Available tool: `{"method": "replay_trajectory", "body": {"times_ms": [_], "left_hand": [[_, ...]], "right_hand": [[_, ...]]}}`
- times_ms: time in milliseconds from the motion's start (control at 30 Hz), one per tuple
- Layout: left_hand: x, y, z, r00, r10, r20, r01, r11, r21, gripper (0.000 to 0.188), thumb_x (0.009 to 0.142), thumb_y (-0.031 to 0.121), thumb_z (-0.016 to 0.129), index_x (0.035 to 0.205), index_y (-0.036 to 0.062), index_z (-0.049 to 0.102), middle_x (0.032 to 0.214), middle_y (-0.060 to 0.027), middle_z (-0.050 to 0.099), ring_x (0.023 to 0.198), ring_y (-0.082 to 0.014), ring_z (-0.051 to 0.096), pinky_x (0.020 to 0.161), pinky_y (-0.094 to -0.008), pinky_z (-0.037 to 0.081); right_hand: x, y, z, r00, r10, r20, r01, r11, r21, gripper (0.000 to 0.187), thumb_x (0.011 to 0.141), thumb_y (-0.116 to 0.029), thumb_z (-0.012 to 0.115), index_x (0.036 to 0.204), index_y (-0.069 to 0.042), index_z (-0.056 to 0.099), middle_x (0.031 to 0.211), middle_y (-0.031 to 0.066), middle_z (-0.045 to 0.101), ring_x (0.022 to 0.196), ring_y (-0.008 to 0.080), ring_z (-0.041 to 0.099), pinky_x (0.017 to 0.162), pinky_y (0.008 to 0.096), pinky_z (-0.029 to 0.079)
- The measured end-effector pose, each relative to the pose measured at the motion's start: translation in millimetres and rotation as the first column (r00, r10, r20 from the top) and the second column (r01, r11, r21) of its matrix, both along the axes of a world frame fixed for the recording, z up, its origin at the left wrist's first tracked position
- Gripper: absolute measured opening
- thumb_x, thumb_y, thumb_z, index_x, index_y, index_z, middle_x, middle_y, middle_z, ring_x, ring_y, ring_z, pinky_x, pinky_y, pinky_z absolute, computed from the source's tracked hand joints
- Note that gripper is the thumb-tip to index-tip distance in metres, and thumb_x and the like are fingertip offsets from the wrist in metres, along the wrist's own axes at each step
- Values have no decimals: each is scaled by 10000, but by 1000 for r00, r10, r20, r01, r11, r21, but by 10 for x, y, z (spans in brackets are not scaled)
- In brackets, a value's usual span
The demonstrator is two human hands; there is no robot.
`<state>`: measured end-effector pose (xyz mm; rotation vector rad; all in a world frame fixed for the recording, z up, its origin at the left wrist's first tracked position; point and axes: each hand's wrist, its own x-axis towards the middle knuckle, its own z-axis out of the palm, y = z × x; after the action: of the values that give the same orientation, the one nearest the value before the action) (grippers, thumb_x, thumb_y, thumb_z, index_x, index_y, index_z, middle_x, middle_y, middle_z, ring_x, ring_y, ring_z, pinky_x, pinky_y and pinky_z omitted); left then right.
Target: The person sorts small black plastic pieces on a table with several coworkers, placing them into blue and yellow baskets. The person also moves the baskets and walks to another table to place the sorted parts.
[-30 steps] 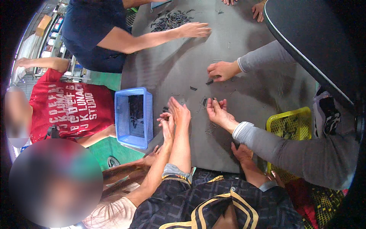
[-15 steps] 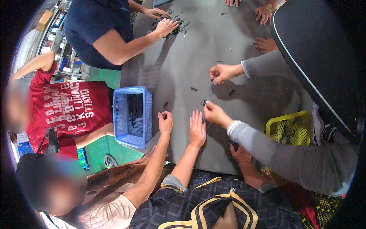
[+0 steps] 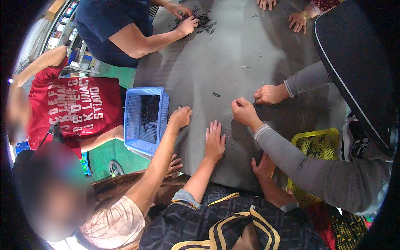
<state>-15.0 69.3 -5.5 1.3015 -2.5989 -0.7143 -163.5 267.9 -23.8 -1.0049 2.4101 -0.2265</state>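
My left hand (image 3: 214, 142) lies palm down on the grey table (image 3: 200, 75), fingers stretched and slightly apart. Thin wire-like bits (image 3: 230, 136) lie just right of it. Near the table's front edge rests my right hand (image 3: 263, 168), thumb spread; a co-worker's grey sleeve (image 3: 287, 152) partly covers its fingers, and I see nothing held. Beyond my hands, that co-worker's two closed hands (image 3: 246, 111) come close together over the table; what they pinch is too small to name. A small black piece (image 3: 217, 94) lies left of them.
A blue basket (image 3: 164, 121) with black pieces stands at the left edge, a yellow basket (image 3: 293, 143) at right. Another co-worker's closed hand (image 3: 181, 116) is left of mine. At the far left, a person's hands (image 3: 187, 25) work in a dark pile (image 3: 204, 21).
The grey-sleeved hands have moved right and closer together. The black pieces near them and near the left co-worker's hand no longer show on the table. My hands stay nearly still.
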Motion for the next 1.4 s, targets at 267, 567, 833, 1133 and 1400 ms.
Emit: {"method": "replay_trajectory", "body": {"times_ms": [267,567,833,1133,1400], "left_hand": [[-532,-36,91,991,-120,56,112,987,117,656,887,257,596,1424,10,312,1500,-182,288,1419,-346,211,1139,-548,152],[-755,197,267,984,-55,169,58,998,-11,746,857,409,596,1423,10,320,1503,-197,274,1419,-388,171,1107,-627,117],[-1817,14,16,938,-271,-218,277,961,-1,598,858,307,590,1364,35,425,1417,-161,426,1369,-329,314,1130,-532,194],[-757,-901,-57,938,212,-275,-248,963,-101,490,883,211,585,1323,32,465,1436,-172,405,1370,-345,321,1128,-527,208],[-1255,-1273,-10,999,9,34,-4,990,-142,666,915,301,545,1455,14,280,1519,-224,241,1429,-360,179,1151,-525,127]], "right_hand": [[-30,4,-80,1000,10,18,-12,989,148,816,826,-548,547,1402,-6,346,1428,243,362,1352,405,296,1121,517,210],[-280,26,152,976,109,-188,-125,989,-80,879,764,-484,612,1410,27,303,1468,227,289,1392,372,232,1134,564,154],[-234,-80,240,972,111,-205,-132,987,-94,899,744,-484,644,1420,9,315,1492,209,279,1416,355,190,1158,548,90],[-254,-53,270,985,109,-132,-115,992,-46,915,780,-499,607,1457,-1,246,1552,207,131,1452,340,70,1157,545,49],[-267,-8,336,981,116,-156,-129,989,-76,908,785,-502,602,1456,-2,251,1548,205,154,1446,347,102,1153,553,51]]}}
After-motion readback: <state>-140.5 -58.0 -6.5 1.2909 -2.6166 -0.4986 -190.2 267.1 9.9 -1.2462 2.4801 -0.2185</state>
